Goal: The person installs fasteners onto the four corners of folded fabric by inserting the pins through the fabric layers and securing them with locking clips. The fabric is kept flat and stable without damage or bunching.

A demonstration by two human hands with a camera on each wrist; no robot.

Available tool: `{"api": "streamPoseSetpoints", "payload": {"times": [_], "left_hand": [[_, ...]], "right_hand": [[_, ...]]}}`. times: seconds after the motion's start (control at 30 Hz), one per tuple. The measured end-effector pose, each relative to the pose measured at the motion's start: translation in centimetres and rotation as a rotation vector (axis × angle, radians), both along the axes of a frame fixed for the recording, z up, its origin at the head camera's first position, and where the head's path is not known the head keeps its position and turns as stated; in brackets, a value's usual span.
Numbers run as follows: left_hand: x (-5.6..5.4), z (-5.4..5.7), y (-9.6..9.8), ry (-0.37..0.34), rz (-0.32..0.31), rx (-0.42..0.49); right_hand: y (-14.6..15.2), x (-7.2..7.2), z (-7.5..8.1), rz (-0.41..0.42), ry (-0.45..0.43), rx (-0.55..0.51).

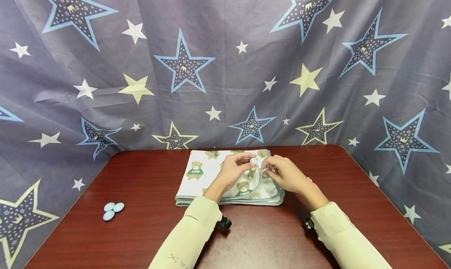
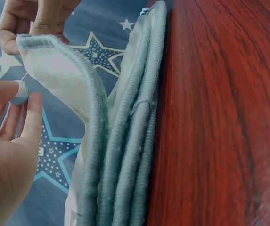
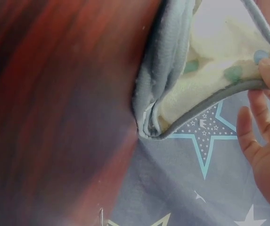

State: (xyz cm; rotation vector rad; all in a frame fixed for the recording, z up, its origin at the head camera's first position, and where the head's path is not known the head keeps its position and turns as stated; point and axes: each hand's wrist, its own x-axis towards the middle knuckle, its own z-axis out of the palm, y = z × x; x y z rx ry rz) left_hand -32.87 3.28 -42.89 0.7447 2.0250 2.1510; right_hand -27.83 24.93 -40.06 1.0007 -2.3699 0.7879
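A folded white blanket point(image 1: 204, 179) with bear prints and a grey-green edge lies on the table. My left hand point(image 1: 232, 169) pinches a small round light blue pin point(image 2: 20, 98) between thumb and fingers, close to the lifted blanket corner point(image 2: 40, 44). From the pin a thin needle-like line runs toward the cloth; whether it enters is unclear. My right hand point(image 1: 283, 172) grips that raised corner from the right. In the right wrist view, a blue disc point(image 3: 261, 57) shows at the right thumb's tip, against the cloth.
Three light blue round pieces point(image 1: 109, 215) lie together on the red-brown table point(image 1: 148, 230) at the left. A small pale item point(image 1: 309, 179) sits beside the right wrist, partly hidden. Behind the table hangs a grey curtain point(image 1: 218, 81) printed with stars.
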Motion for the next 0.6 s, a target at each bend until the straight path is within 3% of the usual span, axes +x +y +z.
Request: {"api": "streamPoseSetpoints", "payload": {"times": [0.37, 0.6], "left_hand": [[0.19, 0.13, -0.29, 0.092, -0.007, -0.091], [0.22, -0.03, -0.19, 0.085, 0.008, -0.106]], "right_hand": [[0.01, 0.07, 0.14, 0.003, -0.015, -0.008], [-0.05, 0.16, 0.20, 0.006, 0.022, -0.027]]}}
